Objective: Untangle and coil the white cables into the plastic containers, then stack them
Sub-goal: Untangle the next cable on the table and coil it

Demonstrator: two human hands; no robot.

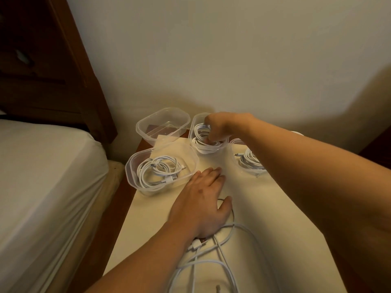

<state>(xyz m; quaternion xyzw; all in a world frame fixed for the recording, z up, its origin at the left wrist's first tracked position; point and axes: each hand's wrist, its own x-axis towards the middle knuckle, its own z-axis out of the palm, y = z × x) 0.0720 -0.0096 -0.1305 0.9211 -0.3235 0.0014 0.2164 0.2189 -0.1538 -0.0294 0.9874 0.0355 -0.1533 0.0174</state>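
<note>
Right hand (215, 129) is curled down into the far container (193, 132), fingers on the coiled cable (200, 142); left hand (203, 205) lies flat, open, over loose cable (211, 265).

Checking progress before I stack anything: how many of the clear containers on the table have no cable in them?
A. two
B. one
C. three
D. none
B: only the far-left container is empty; the near-left one, the middle one under the right hand and the right one each hold a coiled cable.
</note>
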